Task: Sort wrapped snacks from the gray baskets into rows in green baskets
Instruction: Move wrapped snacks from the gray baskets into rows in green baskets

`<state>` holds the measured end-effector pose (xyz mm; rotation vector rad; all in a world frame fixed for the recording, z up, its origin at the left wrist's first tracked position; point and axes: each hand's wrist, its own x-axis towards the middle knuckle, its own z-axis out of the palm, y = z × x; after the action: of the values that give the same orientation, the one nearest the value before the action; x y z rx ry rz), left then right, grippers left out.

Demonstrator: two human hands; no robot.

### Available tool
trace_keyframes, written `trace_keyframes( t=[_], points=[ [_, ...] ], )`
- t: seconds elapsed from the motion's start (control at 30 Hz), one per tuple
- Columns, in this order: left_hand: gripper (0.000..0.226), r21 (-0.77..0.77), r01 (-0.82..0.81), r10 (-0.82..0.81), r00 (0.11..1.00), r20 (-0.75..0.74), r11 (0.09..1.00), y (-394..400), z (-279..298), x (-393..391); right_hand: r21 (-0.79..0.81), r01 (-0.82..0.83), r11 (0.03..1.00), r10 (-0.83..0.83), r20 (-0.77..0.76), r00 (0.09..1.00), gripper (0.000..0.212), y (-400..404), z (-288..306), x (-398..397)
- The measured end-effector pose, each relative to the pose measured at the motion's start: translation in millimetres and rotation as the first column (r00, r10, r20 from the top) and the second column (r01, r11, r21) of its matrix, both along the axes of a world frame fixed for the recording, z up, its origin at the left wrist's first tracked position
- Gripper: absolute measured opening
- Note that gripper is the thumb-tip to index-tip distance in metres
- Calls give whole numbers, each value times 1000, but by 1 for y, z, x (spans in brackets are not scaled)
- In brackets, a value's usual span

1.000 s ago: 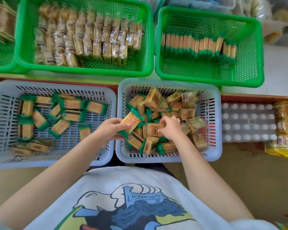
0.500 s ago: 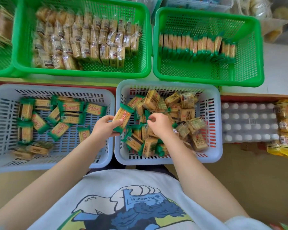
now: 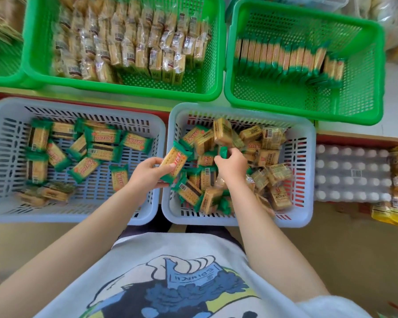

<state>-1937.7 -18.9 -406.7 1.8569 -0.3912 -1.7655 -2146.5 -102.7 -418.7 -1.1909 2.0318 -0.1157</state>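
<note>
The left hand [image 3: 147, 172] gripped a green-ended wrapped cracker pack [image 3: 174, 164] over the right gray plastic basket [image 3: 303, 143]. The right hand [image 3: 232, 165] pinched another green wrapper [image 3: 223, 152] in the heap. Half-filled green baskets [image 3: 375, 65] sat beyond. Slippery film might slide free, or types mix.

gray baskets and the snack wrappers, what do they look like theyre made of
The gray baskets look like molded plastic with a matte finish: one-piece walls with regular slots and rounded rims. The snack wrappers, such as the green-ended pack in the left hand, look like thin glossy plastic film: they crinkle, glint, and show the crackers through clear panels.
</note>
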Motion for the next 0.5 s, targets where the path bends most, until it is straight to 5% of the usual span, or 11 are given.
trace_keyframes(
  t=[0.1,0.27,0.37,0.5],
  points=[
    [32,-18,-39,38,996,-75,999,-8,7,-3,-5,96,995,-91,261,961,10,1,36,-17],
    [28,-95,5,-21,985,-169,995,-33,30,-5,111,233,966,-246,673,698,20,-1,90,-25],
    [21,-119,56,-89,951,-296,991,-49,49,-9,86,102,991,-133,696,705,18,-8,106,-5],
    [48,-65,-82,46,901,-431,995,-71,69,-4,24,-25,999,4,651,759,12,-20,124,32]
  ],
)
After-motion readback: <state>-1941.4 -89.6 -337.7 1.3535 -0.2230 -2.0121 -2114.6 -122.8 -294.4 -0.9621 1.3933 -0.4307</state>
